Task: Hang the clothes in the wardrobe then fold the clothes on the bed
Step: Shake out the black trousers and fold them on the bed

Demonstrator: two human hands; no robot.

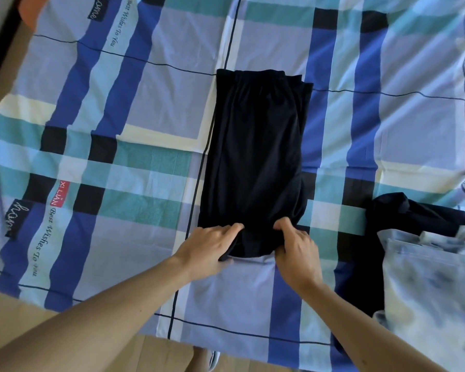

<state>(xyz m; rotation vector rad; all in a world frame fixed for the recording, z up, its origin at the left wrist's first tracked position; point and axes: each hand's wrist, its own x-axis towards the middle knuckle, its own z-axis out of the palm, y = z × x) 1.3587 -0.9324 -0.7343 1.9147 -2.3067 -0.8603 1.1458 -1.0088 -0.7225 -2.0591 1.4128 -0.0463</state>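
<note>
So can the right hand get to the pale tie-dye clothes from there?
Probably yes. The right hand is busy gripping the black garment, but the tie-dye clothes lie just to its right on the bed sheet, with nothing between them.

Black garment (255, 162) on blue/teal/white plaid sheet (145, 108); tie-dye white-blue cloth (435, 285) w/ dark navy piece (403, 213).
</note>
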